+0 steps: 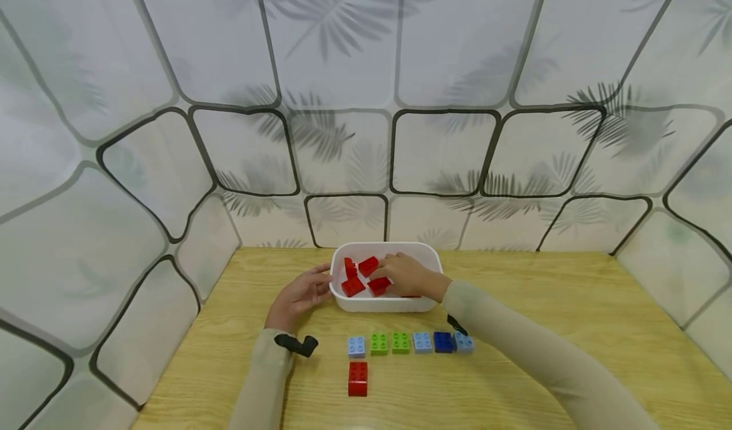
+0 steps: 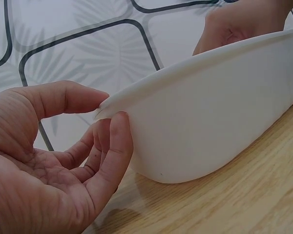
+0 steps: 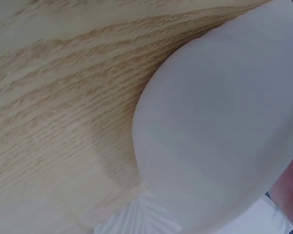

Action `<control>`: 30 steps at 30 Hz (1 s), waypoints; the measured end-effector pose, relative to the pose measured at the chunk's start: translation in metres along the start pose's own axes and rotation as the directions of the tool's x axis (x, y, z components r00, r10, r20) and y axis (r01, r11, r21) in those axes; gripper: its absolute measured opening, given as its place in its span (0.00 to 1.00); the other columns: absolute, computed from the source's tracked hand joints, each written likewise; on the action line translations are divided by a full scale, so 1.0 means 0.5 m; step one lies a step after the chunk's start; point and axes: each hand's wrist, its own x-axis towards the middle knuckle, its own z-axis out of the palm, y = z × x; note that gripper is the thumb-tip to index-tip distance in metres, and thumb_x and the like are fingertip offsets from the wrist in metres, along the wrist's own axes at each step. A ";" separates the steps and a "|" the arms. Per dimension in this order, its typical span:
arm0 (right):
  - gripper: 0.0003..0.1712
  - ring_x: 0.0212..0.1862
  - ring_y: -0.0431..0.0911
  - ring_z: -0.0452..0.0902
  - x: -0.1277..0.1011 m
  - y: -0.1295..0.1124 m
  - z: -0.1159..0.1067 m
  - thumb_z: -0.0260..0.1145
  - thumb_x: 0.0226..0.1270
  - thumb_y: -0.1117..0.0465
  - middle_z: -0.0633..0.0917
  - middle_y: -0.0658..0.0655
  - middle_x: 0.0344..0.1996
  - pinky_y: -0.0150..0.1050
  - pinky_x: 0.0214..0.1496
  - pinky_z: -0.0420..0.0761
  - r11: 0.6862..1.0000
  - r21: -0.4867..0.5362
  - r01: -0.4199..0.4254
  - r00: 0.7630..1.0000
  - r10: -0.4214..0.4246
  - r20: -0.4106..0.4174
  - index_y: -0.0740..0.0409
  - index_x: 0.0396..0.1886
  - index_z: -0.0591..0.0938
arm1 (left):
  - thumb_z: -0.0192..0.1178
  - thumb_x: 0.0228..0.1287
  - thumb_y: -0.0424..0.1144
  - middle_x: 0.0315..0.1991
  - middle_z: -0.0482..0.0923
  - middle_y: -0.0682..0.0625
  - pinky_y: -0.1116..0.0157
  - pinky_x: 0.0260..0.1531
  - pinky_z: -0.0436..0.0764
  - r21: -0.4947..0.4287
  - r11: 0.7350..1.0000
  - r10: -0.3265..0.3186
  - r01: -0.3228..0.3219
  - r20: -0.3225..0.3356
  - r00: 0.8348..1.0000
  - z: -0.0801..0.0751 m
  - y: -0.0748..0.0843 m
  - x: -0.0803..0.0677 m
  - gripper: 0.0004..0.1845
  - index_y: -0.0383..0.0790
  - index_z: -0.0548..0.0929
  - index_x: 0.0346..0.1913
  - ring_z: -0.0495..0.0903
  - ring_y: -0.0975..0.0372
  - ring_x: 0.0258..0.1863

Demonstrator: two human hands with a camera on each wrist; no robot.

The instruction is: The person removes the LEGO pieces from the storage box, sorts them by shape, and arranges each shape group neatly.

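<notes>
A white plastic bin (image 1: 386,305) stands at the back of the wooden table with several red toy bricks (image 1: 352,286) inside. My left hand (image 1: 303,296) pinches its left rim; in the left wrist view the thumb lies on top of the rim (image 2: 151,78) and the fingers curl beneath it. My right hand (image 1: 403,274) reaches down inside the bin, its fingertips right at a red brick (image 1: 378,286). I cannot tell whether the fingers grip that brick. The right wrist view shows mostly the bin's outer wall (image 3: 219,117), with the fingers hidden behind it.
In front of the bin runs a row of small bricks: light blue (image 1: 356,347), green (image 1: 379,344), green (image 1: 400,343), light blue (image 1: 422,342), dark blue (image 1: 443,342) and blue (image 1: 464,342). A red block (image 1: 358,379) stands nearer, below the row's left end. Patterned curtain (image 1: 349,150) hangs behind the table.
</notes>
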 end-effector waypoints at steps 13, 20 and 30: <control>0.14 0.43 0.48 0.80 -0.042 0.012 -0.033 0.77 0.60 0.57 0.87 0.53 0.41 0.43 0.46 0.79 0.999 0.014 -0.043 0.996 0.044 -0.072 0.52 0.47 0.90 | 0.50 0.77 0.27 0.47 0.82 0.51 0.71 0.38 0.84 -0.013 1.000 -0.006 0.006 -0.001 1.000 0.003 0.002 -0.002 0.29 0.34 0.57 0.77 0.82 0.66 0.38; 0.14 0.42 0.47 0.81 -0.078 0.006 -0.042 0.77 0.59 0.57 0.86 0.53 0.39 0.44 0.46 0.81 1.000 0.007 0.016 0.974 -0.014 -0.227 0.54 0.45 0.90 | 0.50 0.77 0.27 0.46 0.80 0.50 0.72 0.37 0.83 -0.006 1.000 -0.004 0.004 0.012 1.000 0.003 -0.002 -0.012 0.29 0.33 0.56 0.76 0.80 0.65 0.38; 0.13 0.44 0.48 0.82 -0.116 -0.019 -0.076 0.78 0.58 0.58 0.87 0.53 0.40 0.47 0.51 0.82 0.995 0.087 0.052 0.933 -0.018 -0.359 0.56 0.43 0.89 | 0.51 0.78 0.29 0.48 0.81 0.50 0.71 0.38 0.84 -0.015 1.000 0.005 -0.005 0.035 0.999 0.001 0.002 -0.012 0.27 0.34 0.58 0.75 0.81 0.64 0.40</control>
